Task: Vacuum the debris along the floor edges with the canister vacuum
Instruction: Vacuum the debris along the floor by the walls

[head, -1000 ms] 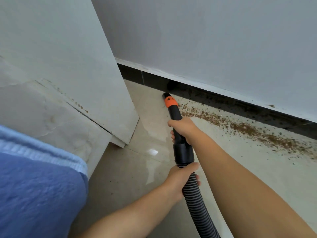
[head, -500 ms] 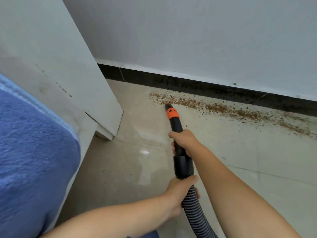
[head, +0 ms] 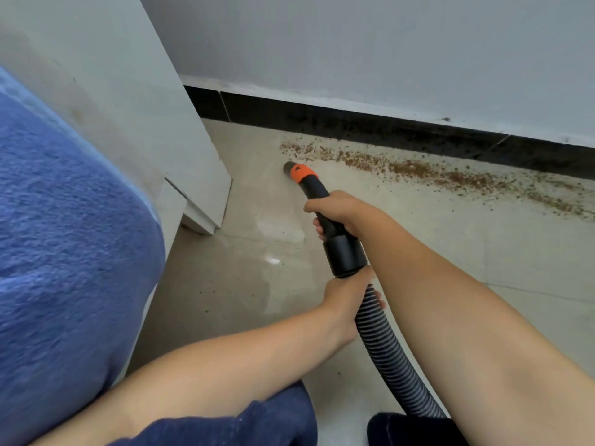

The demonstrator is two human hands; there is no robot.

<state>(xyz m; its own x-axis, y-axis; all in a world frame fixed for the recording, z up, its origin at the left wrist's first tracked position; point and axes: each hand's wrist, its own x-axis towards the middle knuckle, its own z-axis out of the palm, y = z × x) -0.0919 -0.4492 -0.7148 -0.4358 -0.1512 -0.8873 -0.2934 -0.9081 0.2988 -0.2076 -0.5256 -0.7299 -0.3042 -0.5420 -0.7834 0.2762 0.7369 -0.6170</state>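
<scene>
A black vacuum nozzle (head: 299, 174) with an orange collar points down at the beige floor, its tip just short of the left end of a brown debris strip (head: 418, 170). The strip runs along the black skirting (head: 370, 128) toward the right. My right hand (head: 338, 214) grips the black wand above its wide cuff. My left hand (head: 346, 300) holds the ribbed hose (head: 383, 346) just below that cuff. The hose runs down to the lower right, behind my right forearm.
A white board or furniture panel (head: 180, 149) leans at the left, its corner near the floor beside the nozzle. A blue blanket (head: 64, 236) fills the left side. Grey wall (head: 386, 46) stands above the skirting. Dark blue clothing (head: 264, 420) shows at the bottom.
The nozzle has pulled back from the skirting to the near side of the debris strip's left end. The view has shifted, with more of the strip now in sight.
</scene>
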